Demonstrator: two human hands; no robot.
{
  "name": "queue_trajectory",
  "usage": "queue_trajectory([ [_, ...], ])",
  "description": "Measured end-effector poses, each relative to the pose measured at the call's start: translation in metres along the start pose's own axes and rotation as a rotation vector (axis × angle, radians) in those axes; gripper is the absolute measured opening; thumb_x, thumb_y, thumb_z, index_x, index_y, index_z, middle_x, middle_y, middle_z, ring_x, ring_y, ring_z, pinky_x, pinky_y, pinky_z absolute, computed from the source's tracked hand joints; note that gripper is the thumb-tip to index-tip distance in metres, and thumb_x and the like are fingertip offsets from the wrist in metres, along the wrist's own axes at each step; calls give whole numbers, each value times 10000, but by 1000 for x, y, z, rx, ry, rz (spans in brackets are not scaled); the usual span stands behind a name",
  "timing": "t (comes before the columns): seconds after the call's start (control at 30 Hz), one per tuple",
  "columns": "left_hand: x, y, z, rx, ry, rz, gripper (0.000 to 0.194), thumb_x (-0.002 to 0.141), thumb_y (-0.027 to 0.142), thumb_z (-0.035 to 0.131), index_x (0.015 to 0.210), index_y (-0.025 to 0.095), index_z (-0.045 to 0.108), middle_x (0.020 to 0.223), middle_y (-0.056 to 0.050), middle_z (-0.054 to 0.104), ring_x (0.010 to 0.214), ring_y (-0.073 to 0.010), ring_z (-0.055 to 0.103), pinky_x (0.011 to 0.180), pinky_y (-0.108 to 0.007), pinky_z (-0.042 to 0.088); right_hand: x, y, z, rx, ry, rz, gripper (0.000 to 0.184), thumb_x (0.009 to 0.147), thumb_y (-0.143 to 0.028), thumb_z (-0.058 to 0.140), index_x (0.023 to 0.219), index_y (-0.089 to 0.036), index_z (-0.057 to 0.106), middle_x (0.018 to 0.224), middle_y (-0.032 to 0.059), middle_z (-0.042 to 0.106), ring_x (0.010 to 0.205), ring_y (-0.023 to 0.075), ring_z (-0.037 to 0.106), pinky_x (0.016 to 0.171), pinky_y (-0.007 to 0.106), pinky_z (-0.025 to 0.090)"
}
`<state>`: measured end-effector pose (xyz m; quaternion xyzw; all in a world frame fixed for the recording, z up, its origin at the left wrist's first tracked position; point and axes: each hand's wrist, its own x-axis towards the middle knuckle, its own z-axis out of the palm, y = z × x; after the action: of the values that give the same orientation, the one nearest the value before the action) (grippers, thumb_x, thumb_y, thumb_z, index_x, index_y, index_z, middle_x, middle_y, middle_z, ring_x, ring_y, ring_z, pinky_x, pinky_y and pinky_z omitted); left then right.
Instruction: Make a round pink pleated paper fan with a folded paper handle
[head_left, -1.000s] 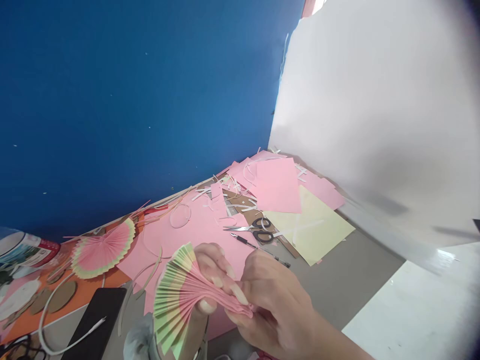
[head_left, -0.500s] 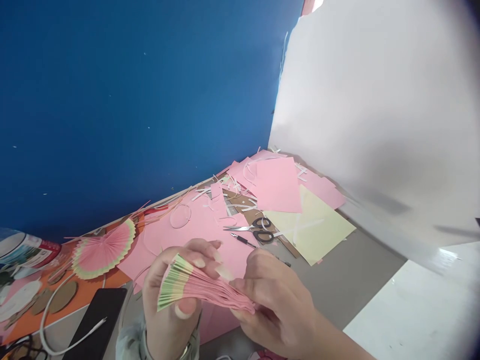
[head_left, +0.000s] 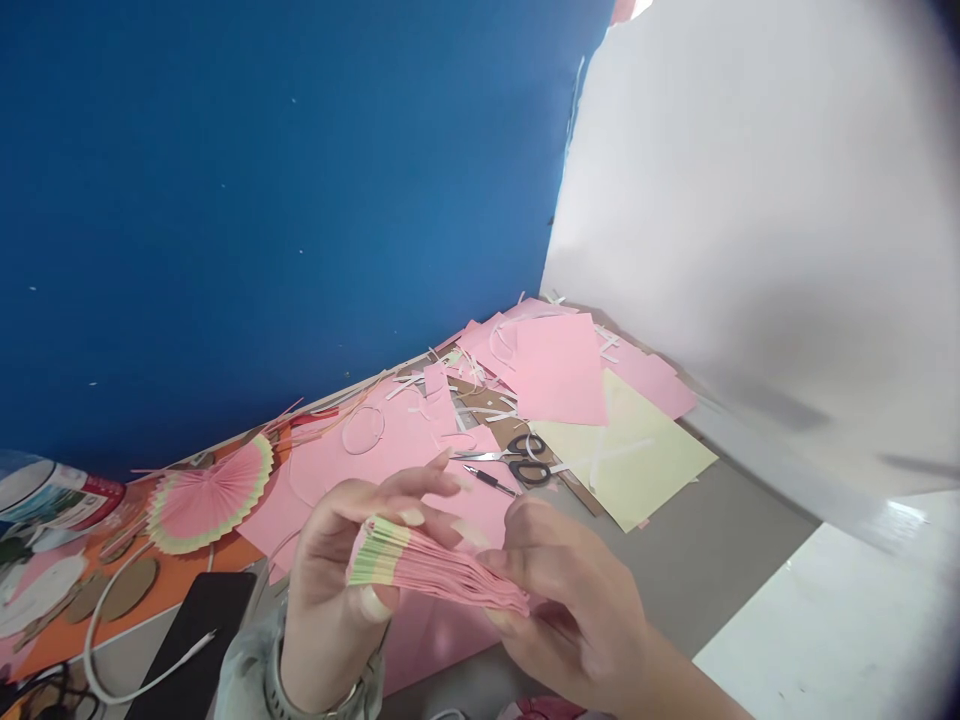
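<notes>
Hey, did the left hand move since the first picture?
Yes. Judged against the scissors, which stayed put, the left hand has shifted left, farther from them.

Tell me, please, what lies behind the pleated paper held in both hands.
Behind the pleated paper, pink paper lies on the grey table. The pleated paper, left hand and right hand cover part of it; anything lying there is hidden.

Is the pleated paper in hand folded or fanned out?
Folded together: the pleated paper lies in a narrow stack, left hand at its green end, right hand pinching its pink end.
</notes>
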<state>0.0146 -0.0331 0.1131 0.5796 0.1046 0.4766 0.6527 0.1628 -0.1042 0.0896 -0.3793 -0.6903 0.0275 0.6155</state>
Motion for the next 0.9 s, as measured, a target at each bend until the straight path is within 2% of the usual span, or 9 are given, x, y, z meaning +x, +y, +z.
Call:
queue_trajectory([
  [0.1, -1, 2, 3, 6, 43, -11, 152, 816, 357, 652, 934, 262, 662, 888, 9, 752, 1258, -241, 489, 1064, -407, 384, -2, 0, 1, -2, -12, -1, 110, 923, -207, 445, 1003, -162, 507, 616, -5, 467, 555, 125, 414, 505, 262, 362],
  [0.23, 0, 4, 7, -19, 114, -84, 119, 843, 354, 617, 895, 255, 659, 829, 22, 736, 1266, -233, 481, 1013, -366, 440, -3, 1, 3, -14, -6, 11, 64, 883, -164, 469, 938, -178, 499, 620, -10, 449, 559, 129, 410, 508, 262, 354],
  [0.3, 0, 4, 9, -1, 147, -115, 119, 832, 365, 634, 881, 260, 660, 824, 25, 740, 1252, -233, 497, 969, -348, 476, -1, 1, 3, -55, -23, 65, 75, 842, -136, 482, 891, -193, 482, 636, -10, 457, 575, 132, 424, 528, 264, 364],
  [0.37, 0, 2, 12, 21, 192, -127, 102, 815, 354, 658, 872, 270, 659, 833, 22, 749, 1250, -236, 499, 931, -341, 501, 3, 0, 2, -109, -84, 133, 88, 828, -186, 512, 913, -192, 486, 700, 13, 521, 634, 148, 474, 579, 278, 397],
  [0.5, -3, -2, 16, -19, 144, -176, 107, 796, 318, 686, 895, 292, 655, 894, 22, 754, 1297, -230, 445, 928, -337, 502, 10, -3, -2, -132, -179, 174, 194, 888, -300, 527, 1037, -177, 504, 823, 38, 607, 743, 152, 532, 662, 269, 431],
  [0.63, -6, -5, 17, -65, 64, -190, 106, 823, 337, 653, 924, 301, 646, 883, 40, 754, 1314, -189, 419, 966, -309, 470, 12, -7, -2, -118, -141, 182, 44, 913, -201, 473, 922, -193, 516, 696, -14, 505, 637, 114, 460, 600, 237, 396],
  [0.73, -7, -5, 18, -84, 37, -199, 107, 820, 372, 649, 903, 304, 647, 813, 39, 757, 1296, -185, 442, 997, -325, 440, 13, -10, -1, -100, -133, 197, 64, 906, -169, 478, 865, -204, 511, 656, -28, 463, 593, 110, 426, 555, 235, 372],
  [0.9, -4, -3, 22, -117, 139, -230, 108, 804, 379, 663, 869, 293, 660, 823, 22, 748, 1238, -219, 507, 953, -353, 467, 16, -7, -7, -98, -172, 231, 43, 913, -242, 516, 894, -206, 529, 682, -25, 503, 624, 110, 461, 609, 246, 393],
])
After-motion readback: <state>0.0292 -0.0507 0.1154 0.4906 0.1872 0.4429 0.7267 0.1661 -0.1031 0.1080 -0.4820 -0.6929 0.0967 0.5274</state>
